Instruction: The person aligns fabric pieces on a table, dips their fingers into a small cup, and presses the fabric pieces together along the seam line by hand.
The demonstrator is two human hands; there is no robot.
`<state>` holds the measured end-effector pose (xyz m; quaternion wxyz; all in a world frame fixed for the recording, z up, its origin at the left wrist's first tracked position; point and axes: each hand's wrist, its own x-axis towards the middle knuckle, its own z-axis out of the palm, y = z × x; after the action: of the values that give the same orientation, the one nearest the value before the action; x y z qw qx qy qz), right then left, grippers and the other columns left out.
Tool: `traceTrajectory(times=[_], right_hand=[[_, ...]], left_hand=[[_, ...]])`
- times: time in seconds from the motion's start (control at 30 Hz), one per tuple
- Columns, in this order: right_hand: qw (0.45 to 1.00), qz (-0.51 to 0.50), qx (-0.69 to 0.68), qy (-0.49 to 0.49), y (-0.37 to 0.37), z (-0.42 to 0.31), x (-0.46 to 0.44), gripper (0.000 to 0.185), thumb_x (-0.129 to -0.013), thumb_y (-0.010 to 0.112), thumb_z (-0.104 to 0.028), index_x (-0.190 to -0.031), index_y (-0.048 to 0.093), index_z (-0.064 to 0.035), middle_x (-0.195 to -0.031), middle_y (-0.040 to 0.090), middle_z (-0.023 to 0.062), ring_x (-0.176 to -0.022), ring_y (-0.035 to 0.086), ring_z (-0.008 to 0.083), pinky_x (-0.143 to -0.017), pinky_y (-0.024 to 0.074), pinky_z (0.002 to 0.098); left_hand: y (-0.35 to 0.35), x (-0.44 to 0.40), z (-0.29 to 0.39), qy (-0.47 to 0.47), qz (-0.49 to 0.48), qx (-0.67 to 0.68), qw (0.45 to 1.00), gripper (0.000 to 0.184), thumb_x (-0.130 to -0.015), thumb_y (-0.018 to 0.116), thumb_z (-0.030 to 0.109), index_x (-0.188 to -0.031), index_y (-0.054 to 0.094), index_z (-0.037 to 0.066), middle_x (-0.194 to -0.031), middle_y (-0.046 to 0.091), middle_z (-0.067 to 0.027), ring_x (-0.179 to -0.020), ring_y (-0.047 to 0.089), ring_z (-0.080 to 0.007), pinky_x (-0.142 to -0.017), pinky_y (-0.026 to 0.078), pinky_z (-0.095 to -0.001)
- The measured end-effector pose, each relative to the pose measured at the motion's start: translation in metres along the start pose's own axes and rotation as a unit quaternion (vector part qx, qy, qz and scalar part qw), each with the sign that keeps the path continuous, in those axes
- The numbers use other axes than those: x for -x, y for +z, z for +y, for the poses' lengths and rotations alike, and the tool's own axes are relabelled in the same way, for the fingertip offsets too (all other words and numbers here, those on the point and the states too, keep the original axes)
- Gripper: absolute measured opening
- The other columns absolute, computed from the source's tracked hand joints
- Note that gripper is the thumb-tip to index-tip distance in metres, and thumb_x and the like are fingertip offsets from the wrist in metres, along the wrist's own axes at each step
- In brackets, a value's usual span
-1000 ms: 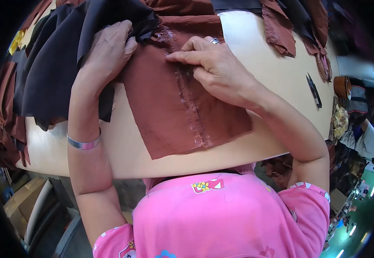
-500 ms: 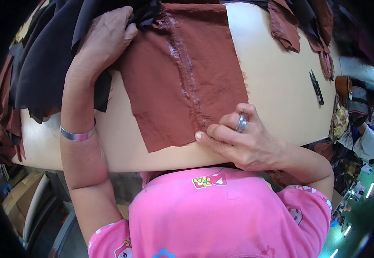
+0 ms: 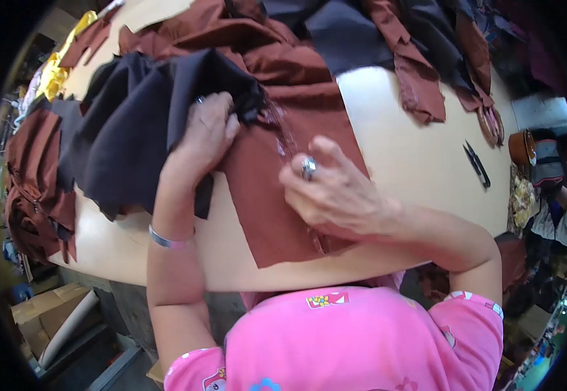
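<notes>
A reddish-brown cloth (image 3: 257, 215) lies flat on the pale table (image 3: 420, 156), with a rough seam running down its middle. My left hand (image 3: 208, 133) is closed at the edge of a bunched black cloth (image 3: 127, 137), beside the seam's upper end. Over the lower half of the brown cloth is my right hand (image 3: 329, 186), its fingers curled in and a ring on one of them. Whether those fingers hold anything cannot be made out. The hand covers part of the seam.
Small black snips (image 3: 476, 164) lie at the table's right. More brown and black cloth (image 3: 420, 85) is heaped at the back right, and brown cloth (image 3: 39, 156) hangs over the left edge. A cardboard box (image 3: 52, 313) stands below left.
My right hand went from the upper seam down to the cloth's lower edge, then back up to mid-cloth. My left hand stays by the black cloth. The view has shifted.
</notes>
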<state>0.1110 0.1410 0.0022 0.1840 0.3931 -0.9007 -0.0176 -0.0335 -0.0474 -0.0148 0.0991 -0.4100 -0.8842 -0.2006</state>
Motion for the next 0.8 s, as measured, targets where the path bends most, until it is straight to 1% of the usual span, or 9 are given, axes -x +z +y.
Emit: traceTrajectory(times=[0.13, 0.17, 0.23, 0.33, 0.4, 0.5, 0.67, 0.77, 0.8], right_hand=[[0.965, 0.112, -0.207, 0.119, -0.003, 0.023, 0.008, 0.027, -0.069, 0.055, -0.002, -0.093, 0.063, -0.0091, -0.091, 0.056, 0.0053, -0.09, 0.054, 0.0215, -0.089, 0.0322, 0.0381], [0.946, 0.146, -0.238, 0.166, -0.002, 0.03, 0.011, 0.032, -0.069, 0.054, 0.001, -0.097, 0.062, -0.0097, -0.092, 0.057, 0.0048, -0.09, 0.054, 0.0217, -0.089, 0.0321, 0.0372], [0.916, 0.195, -0.272, 0.22, 0.003, 0.041, 0.016, 0.041, -0.069, 0.052, 0.008, -0.105, 0.059, -0.01, -0.096, 0.058, 0.0046, -0.092, 0.054, 0.0221, -0.09, 0.0321, 0.0356], [0.902, 0.217, -0.285, 0.24, 0.009, 0.047, 0.023, 0.053, -0.068, 0.049, 0.013, -0.116, 0.054, -0.0093, -0.101, 0.059, 0.0053, -0.092, 0.055, 0.0223, -0.09, 0.0324, 0.0341], [0.899, 0.214, -0.289, 0.249, 0.011, 0.048, 0.027, 0.058, -0.068, 0.049, 0.014, -0.121, 0.051, -0.0094, -0.102, 0.059, 0.0054, -0.092, 0.055, 0.0218, -0.09, 0.0326, 0.0339], [0.891, 0.232, -0.301, 0.249, 0.007, 0.052, 0.028, 0.062, -0.067, 0.049, 0.014, -0.125, 0.048, -0.008, -0.102, 0.059, 0.0053, -0.089, 0.054, 0.0201, -0.089, 0.0332, 0.0332], [0.859, 0.322, -0.3, 0.262, 0.0, 0.063, 0.032, 0.066, -0.068, 0.047, 0.015, -0.13, 0.04, -0.0045, -0.111, 0.057, 0.0079, -0.086, 0.052, 0.0197, -0.09, 0.0353, 0.0327], [0.831, 0.391, -0.282, 0.278, -0.004, 0.076, 0.037, 0.064, -0.071, 0.044, 0.012, -0.133, 0.036, -0.0042, -0.12, 0.054, 0.0108, -0.094, 0.049, 0.0208, -0.092, 0.0368, 0.0315], [0.818, 0.411, -0.287, 0.281, -0.004, 0.081, 0.038, 0.064, -0.072, 0.044, 0.011, -0.133, 0.035, -0.0046, -0.121, 0.053, 0.0103, -0.095, 0.049, 0.0204, -0.093, 0.0363, 0.0312]], left_hand=[[-0.03, -0.009, 0.015, -0.14, -0.093, 0.172, 0.971, 0.029, -0.083, 0.061, 0.02, -0.1, 0.047, 0.0, -0.089, 0.055, -0.0191, -0.084, 0.052, -0.0366, -0.073, 0.043, -0.0372], [-0.036, -0.012, 0.024, -0.2, -0.068, 0.182, 0.96, 0.042, -0.084, 0.062, 0.03, -0.117, 0.048, 0.007, -0.093, 0.056, -0.0246, -0.089, 0.056, -0.0373, -0.075, 0.043, -0.0415], [-0.036, -0.026, 0.022, -0.188, -0.077, 0.129, 0.971, 0.045, -0.086, 0.058, 0.032, -0.125, 0.045, 0.014, -0.099, 0.057, -0.0249, -0.088, 0.058, -0.0374, -0.076, 0.044, -0.0413], [-0.012, -0.042, -0.016, 0.079, -0.089, -0.113, 0.987, 0.042, -0.089, 0.048, 0.029, -0.131, 0.044, 0.025, -0.106, 0.058, -0.0226, -0.088, 0.06, -0.0395, -0.078, 0.048, -0.0427], [-0.013, -0.055, -0.001, -0.017, -0.173, -0.188, 0.967, 0.036, -0.086, 0.047, 0.015, -0.122, 0.051, 0.02, -0.103, 0.059, -0.0189, -0.089, 0.059, -0.0387, -0.078, 0.049, -0.0433], [0.0, -0.076, 0.005, -0.203, -0.11, -0.144, 0.962, 0.033, -0.084, 0.044, 0.004, -0.115, 0.051, 0.01, -0.108, 0.058, -0.0187, -0.086, 0.059, -0.0376, -0.073, 0.049, -0.042], [-0.038, -0.076, 0.009, 0.09, -0.008, -0.108, 0.99, 0.034, -0.08, 0.043, -0.003, -0.108, 0.057, 0.01, -0.103, 0.06, -0.0177, -0.099, 0.055, -0.0362, -0.083, 0.045, -0.0415], [-0.085, -0.026, 0.046, 0.045, -0.079, -0.121, 0.988, 0.034, -0.074, 0.046, -0.006, -0.1, 0.062, 0.008, -0.096, 0.063, -0.0141, -0.095, 0.058, -0.0335, -0.083, 0.045, -0.0405], [-0.1, -0.006, 0.047, -0.043, -0.166, -0.084, 0.982, 0.019, -0.079, 0.044, 0.004, -0.091, 0.059, 0.008, -0.095, 0.061, -0.0151, -0.096, 0.057, -0.0317, -0.082, 0.042, -0.0416]])
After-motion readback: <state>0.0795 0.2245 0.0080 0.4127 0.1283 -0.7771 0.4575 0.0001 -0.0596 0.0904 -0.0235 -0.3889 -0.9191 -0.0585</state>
